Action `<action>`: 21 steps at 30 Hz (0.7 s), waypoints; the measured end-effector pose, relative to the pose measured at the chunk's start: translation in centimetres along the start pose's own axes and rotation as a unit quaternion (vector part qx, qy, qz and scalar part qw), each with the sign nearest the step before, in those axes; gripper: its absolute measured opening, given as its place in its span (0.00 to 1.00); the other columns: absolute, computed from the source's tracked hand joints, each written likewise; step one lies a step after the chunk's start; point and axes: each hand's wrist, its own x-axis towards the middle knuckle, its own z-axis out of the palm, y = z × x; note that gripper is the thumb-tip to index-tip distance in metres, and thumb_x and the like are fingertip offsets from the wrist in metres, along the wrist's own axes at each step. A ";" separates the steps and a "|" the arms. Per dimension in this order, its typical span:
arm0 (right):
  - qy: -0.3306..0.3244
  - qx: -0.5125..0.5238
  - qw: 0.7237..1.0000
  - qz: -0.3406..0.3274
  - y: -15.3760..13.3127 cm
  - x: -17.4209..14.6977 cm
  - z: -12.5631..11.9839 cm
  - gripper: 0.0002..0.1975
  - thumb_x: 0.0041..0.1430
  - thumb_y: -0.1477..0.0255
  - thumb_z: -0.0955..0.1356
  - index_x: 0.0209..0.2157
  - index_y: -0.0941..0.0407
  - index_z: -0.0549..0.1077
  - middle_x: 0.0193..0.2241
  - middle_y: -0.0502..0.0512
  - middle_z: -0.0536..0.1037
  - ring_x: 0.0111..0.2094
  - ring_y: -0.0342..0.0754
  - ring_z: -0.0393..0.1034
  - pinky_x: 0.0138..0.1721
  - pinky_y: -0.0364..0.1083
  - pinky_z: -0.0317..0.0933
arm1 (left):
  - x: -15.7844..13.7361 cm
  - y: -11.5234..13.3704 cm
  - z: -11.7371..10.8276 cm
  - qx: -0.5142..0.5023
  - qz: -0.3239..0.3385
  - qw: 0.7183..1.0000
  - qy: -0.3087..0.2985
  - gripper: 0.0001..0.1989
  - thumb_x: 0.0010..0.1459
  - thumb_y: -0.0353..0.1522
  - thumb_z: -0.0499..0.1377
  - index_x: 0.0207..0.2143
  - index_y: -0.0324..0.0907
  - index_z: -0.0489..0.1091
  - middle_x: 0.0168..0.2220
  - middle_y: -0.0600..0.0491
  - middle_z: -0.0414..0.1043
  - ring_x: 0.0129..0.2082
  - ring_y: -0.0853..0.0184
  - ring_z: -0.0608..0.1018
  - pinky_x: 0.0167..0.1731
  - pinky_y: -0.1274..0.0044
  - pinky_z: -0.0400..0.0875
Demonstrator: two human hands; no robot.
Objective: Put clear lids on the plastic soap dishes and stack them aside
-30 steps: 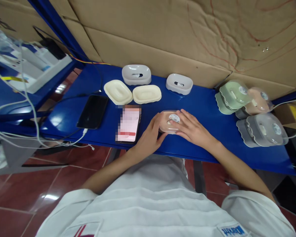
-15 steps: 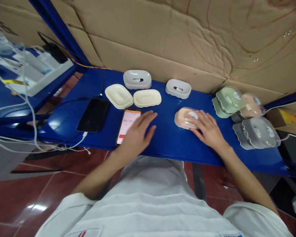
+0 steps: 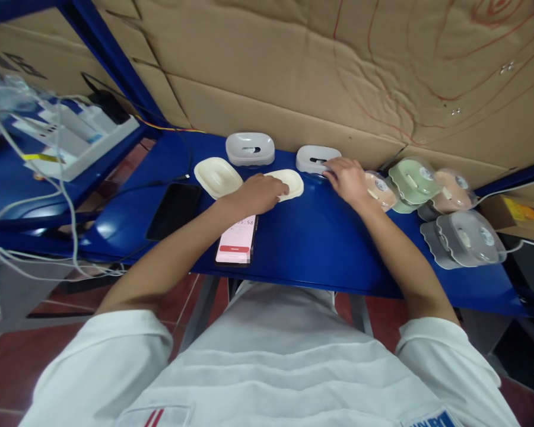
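Note:
My left hand is closed at the left side of a cream oval soap dish tray, its fingertips reaching over the rim. Another cream tray lies on the table just left of that hand. My right hand has its fingers bent around the right end of a white soap dish base with a dark slot. Partly behind the right wrist is a peach soap box with a clear lid. A second white base stands at the back left.
At the right stand a green soap box, a peach one and a grey one. A phone with a timer and a dark phone lie at the left, near cables and a power strip. Cardboard backs the table.
The peach box has moved right, beside the green one, and my right hand has left it for the white base. My left hand has reached the right cream tray, which has shifted right.

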 end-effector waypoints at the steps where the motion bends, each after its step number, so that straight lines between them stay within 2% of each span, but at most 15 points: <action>1: 0.017 0.007 1.000 -0.002 -0.4 -0.5 -0.2 0.25 0.76 0.59 0.58 0.60 0.54 0.78 0.58 0.65 0.81 0.62 0.67 0.71 0.62 0.67 0.62 | 0.1 0.2 0.2 -0.017 0.030 0.999 -0.001 0.18 0.68 0.24 0.57 0.56 0.44 0.77 0.57 0.48 0.81 0.58 0.55 0.81 0.54 0.68 0.73; 5: 0.063 0.048 0.996 -0.031 -2.8 -4.6 -1.6 0.27 0.77 0.55 0.58 0.61 0.54 0.77 0.59 0.62 0.80 0.62 0.63 0.71 0.63 0.63 0.63 | -0.6 1.2 0.8 -0.055 0.118 0.991 0.023 0.15 0.69 0.26 0.58 0.55 0.43 0.76 0.55 0.47 0.79 0.54 0.57 0.81 0.53 0.70 0.73; 8: 0.037 0.082 0.995 -0.050 -4.5 -7.3 -1.6 0.26 0.78 0.55 0.57 0.61 0.52 0.77 0.58 0.60 0.81 0.61 0.61 0.73 0.64 0.63 0.64 | -1.5 1.2 0.3 -0.044 0.117 0.988 0.093 0.18 0.66 0.30 0.64 0.57 0.42 0.73 0.57 0.42 0.74 0.57 0.50 0.77 0.58 0.62 0.70; 11: 0.002 0.108 0.991 -0.072 -5.5 -8.3 -0.5 0.24 0.79 0.57 0.57 0.62 0.49 0.76 0.59 0.57 0.80 0.64 0.58 0.71 0.67 0.61 0.63 | -2.1 0.2 -0.3 -0.035 0.100 0.984 0.140 0.24 0.63 0.34 0.68 0.60 0.43 0.71 0.61 0.41 0.68 0.62 0.44 0.71 0.62 0.54 0.65; 13: -0.021 0.112 0.989 -0.090 -5.8 -8.3 0.5 0.24 0.79 0.59 0.57 0.63 0.49 0.76 0.60 0.57 0.79 0.65 0.57 0.70 0.67 0.60 0.63 | -2.1 -0.5 -0.3 -0.019 0.101 0.986 0.129 0.21 0.61 0.36 0.70 0.56 0.43 0.73 0.58 0.43 0.69 0.61 0.45 0.71 0.61 0.53 0.65; 16: -0.044 0.098 0.989 -0.105 -6.1 -8.3 1.6 0.24 0.78 0.58 0.59 0.64 0.50 0.75 0.62 0.59 0.78 0.66 0.58 0.69 0.67 0.61 0.63 | -1.9 -1.1 0.5 0.000 0.112 0.990 0.083 0.13 0.62 0.36 0.69 0.47 0.42 0.75 0.51 0.45 0.73 0.55 0.49 0.74 0.56 0.59 0.70; 21: -0.041 0.107 0.987 -0.108 -5.7 -8.4 2.0 0.24 0.79 0.58 0.57 0.65 0.49 0.75 0.62 0.57 0.78 0.66 0.56 0.69 0.68 0.61 0.61 | -1.5 -1.3 1.5 -0.013 0.131 0.988 0.083 0.08 0.63 0.31 0.66 0.43 0.42 0.73 0.46 0.46 0.76 0.51 0.53 0.75 0.49 0.66 0.72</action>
